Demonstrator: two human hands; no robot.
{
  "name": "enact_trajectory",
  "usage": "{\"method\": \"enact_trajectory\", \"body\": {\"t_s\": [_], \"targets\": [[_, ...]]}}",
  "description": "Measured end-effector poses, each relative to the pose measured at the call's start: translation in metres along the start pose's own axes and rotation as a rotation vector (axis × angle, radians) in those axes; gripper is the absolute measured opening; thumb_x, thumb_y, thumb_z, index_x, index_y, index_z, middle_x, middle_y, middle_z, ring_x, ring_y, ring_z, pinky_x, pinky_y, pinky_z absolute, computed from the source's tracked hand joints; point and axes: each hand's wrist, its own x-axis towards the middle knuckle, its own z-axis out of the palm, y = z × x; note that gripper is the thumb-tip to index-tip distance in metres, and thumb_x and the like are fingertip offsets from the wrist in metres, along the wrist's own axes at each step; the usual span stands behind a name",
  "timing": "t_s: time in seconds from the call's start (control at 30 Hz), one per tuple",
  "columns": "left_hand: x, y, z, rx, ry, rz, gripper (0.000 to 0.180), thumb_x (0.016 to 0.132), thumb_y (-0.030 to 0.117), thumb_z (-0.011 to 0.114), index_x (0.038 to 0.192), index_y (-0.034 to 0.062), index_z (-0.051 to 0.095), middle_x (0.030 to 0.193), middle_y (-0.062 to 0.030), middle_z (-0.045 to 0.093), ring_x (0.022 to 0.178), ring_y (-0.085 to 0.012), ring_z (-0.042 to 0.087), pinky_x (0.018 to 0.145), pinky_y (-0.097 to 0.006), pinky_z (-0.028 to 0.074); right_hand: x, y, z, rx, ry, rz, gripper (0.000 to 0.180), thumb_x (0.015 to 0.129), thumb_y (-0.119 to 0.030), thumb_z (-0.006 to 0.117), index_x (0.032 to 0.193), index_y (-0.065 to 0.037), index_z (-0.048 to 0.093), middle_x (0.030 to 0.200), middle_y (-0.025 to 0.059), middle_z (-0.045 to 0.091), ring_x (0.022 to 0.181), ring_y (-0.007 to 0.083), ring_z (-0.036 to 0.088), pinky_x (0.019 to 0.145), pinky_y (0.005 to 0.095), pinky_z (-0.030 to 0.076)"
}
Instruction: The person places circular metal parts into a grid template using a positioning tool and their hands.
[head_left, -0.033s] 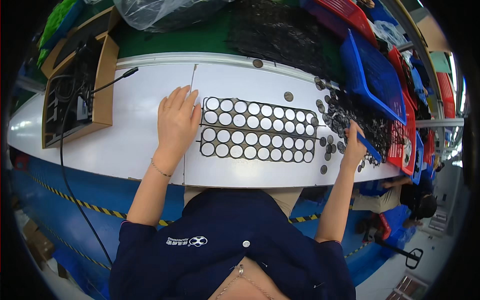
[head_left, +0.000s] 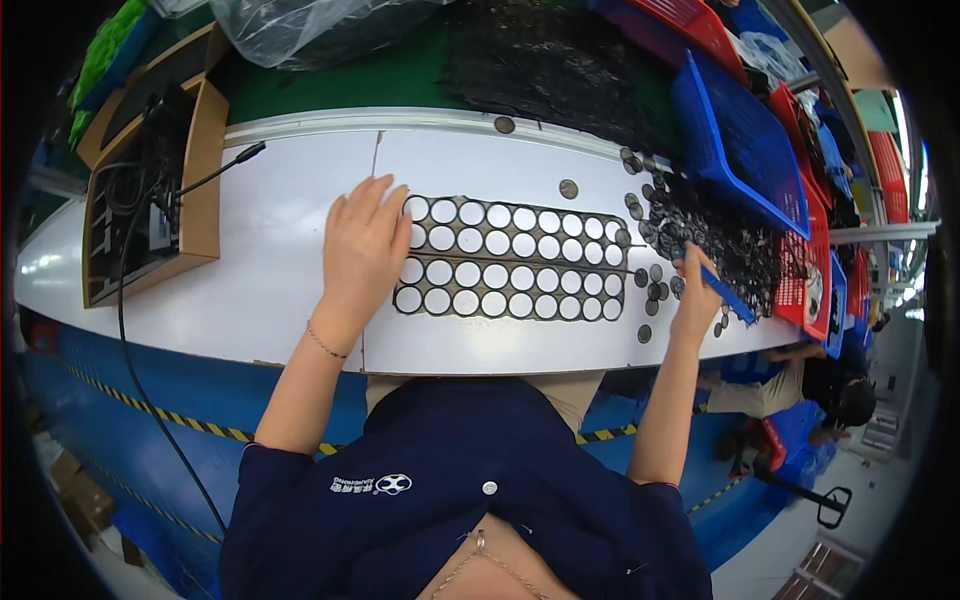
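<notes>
Two black strips punched with rows of round holes (head_left: 520, 260) lie side by side on the white table (head_left: 280, 210). My left hand (head_left: 362, 250) rests flat on their left end, fingers spread. At the strips' right end my right hand (head_left: 695, 300) grips a thin blue stick-like tool (head_left: 728, 293). Its tip points into a heap of small dark round discs (head_left: 715, 235). A few loose discs (head_left: 568, 188) lie scattered beyond the strips.
A blue mesh basket (head_left: 735, 140) and red baskets (head_left: 805, 275) stand at the right. An open cardboard box (head_left: 200, 170) with a black cable (head_left: 215, 172) sits at the left. A clear plastic bag (head_left: 300, 25) and dark sheets (head_left: 540, 60) lie at the back.
</notes>
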Motion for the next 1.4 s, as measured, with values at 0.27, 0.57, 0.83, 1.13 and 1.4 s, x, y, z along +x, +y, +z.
{"method": "enact_trajectory", "body": {"t_s": [0.27, 0.57, 0.83, 1.13, 1.4], "targets": [[0.066, 0.074, 0.073, -0.195, -0.264, 0.179, 0.024, 0.087, 0.010, 0.066, 0.109, 0.0005, 0.067, 0.106, -0.0142, 0.066, 0.103, -0.0321, 0.062, 0.090, -0.042, 0.049, -0.083, -0.007, 0.005, 0.117, -0.178, 0.174, 0.029, 0.102, -0.022, 0.059, 0.121, -0.002, 0.067, 0.090, 0.0060, 0.070, 0.074, 0.0070, 0.058, 0.063, 0.0218, 0.044], [0.112, 0.101, 0.126, -0.224, -0.398, 0.125, 0.009, 0.088, 0.011, 0.063, 0.087, 0.0015, 0.065, 0.093, -0.0144, 0.068, 0.090, -0.0328, 0.064, 0.081, -0.044, 0.051, -0.006, 0.004, 0.030, -0.272, -0.103, -0.342, 0.017, 0.094, -0.011, 0.066, 0.108, -0.003, 0.070, 0.087, 0.0150, 0.068, 0.077, 0.0223, 0.067, 0.068, 0.0310, 0.053], [0.161, 0.162, 0.140, -0.631, -0.257, 0.149, 0.014, 0.089, 0.014, 0.059, 0.090, 0.0018, 0.067, 0.087, -0.0156, 0.069, 0.083, -0.0341, 0.066, 0.075, -0.044, 0.052, 0.011, 0.007, 0.047, -0.583, -0.344, -0.456, 0.010, 0.082, -0.010, 0.072, 0.088, -0.002, 0.070, 0.082, 0.0178, 0.065, 0.077, 0.0365, 0.066, 0.070, 0.0442, 0.054], [0.136, 0.104, 0.124, -0.292, -0.389, 0.172, 0.016, 0.089, 0.015, 0.063, 0.092, 0.0008, 0.069, 0.096, -0.0144, 0.067, 0.094, -0.0328, 0.065, 0.081, -0.042, 0.051, 0.054, 0.004, 0.000, -0.343, -0.122, -0.318, 0.006, 0.082, -0.008, 0.071, 0.084, -0.003, 0.069, 0.079, 0.0159, 0.067, 0.070, 0.0304, 0.064, 0.066, 0.0385, 0.051], [0.117, 0.097, 0.127, -0.174, -0.458, 0.202, 0.016, 0.090, 0.016, 0.064, 0.096, 0.0017, 0.065, 0.103, -0.0144, 0.064, 0.102, -0.0322, 0.061, 0.085, -0.043, 0.050, 0.081, 0.043, -0.025, -1.089, -0.097, -0.493, 0.014, 0.087, -0.013, 0.064, 0.098, -0.008, 0.069, 0.094, 0.0149, 0.064, 0.082, 0.0364, 0.066, 0.071, 0.0447, 0.055]]}}
